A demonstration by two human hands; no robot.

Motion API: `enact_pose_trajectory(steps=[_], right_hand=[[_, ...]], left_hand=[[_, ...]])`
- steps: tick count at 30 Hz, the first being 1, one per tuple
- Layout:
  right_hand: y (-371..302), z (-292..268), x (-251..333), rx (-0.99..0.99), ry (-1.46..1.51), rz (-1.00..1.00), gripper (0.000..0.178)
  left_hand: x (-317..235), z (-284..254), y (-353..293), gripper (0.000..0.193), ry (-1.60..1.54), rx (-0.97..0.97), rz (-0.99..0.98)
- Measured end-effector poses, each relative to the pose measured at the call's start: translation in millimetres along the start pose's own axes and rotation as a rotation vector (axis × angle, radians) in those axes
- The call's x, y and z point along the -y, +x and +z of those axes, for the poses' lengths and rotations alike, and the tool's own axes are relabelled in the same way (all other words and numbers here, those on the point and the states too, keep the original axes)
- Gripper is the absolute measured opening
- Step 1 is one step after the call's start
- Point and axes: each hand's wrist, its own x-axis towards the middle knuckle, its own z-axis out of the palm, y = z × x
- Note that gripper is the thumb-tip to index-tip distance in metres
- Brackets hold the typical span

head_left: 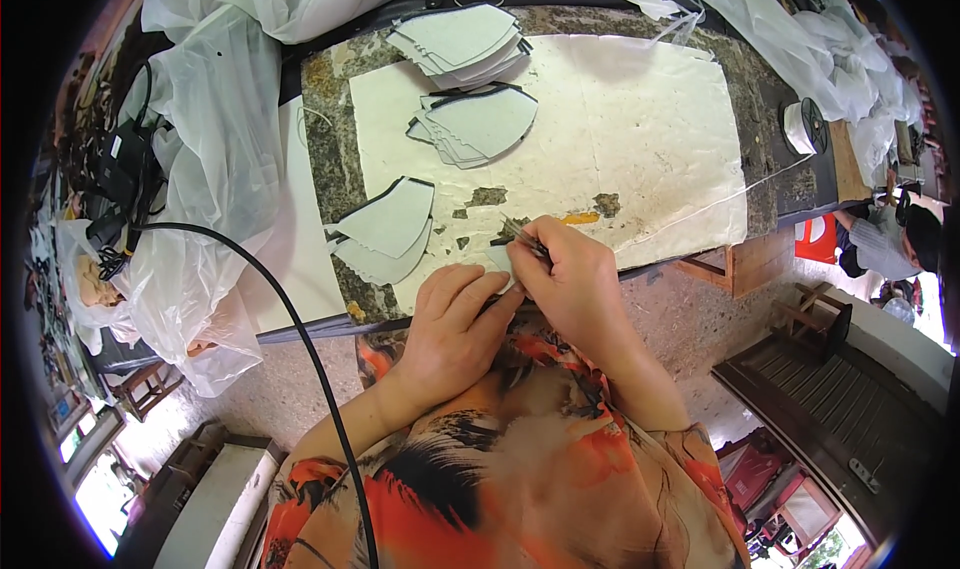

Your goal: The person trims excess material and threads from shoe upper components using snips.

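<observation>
At the near edge of the table, my left hand (455, 314) is closed on a small pale piece with dark edging (499, 256), most of it hidden by my fingers. My right hand (572, 274) meets it there, its fingers pinched round a slim metal tool (522, 233) whose kind I cannot make out. Left of my hands lie a few pale, curved fabric pieces (385, 234) with dark edges, overlapping. Farther up are two fanned stacks of similar pieces, a middle stack (487, 124) and a far stack (465, 41).
A worn white sheet (640, 129) covers the board, with an orange strip (580, 218) near my right hand. A spool of white thread (800, 127) stands at the right; its strand crosses the sheet. Plastic sheeting (225, 139) and a black cable (300, 319) lie left. A person (890, 239) is at far right.
</observation>
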Motion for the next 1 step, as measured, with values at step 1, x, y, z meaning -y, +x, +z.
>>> enact_pose_trajectory(steps=[1], right_hand=[[0.0,-1.1,1.8,0.01,0.009,0.023,0.016]], left_hand=[[0.6,0.3,-1.3,0.048,0.015,0.001,-0.005]])
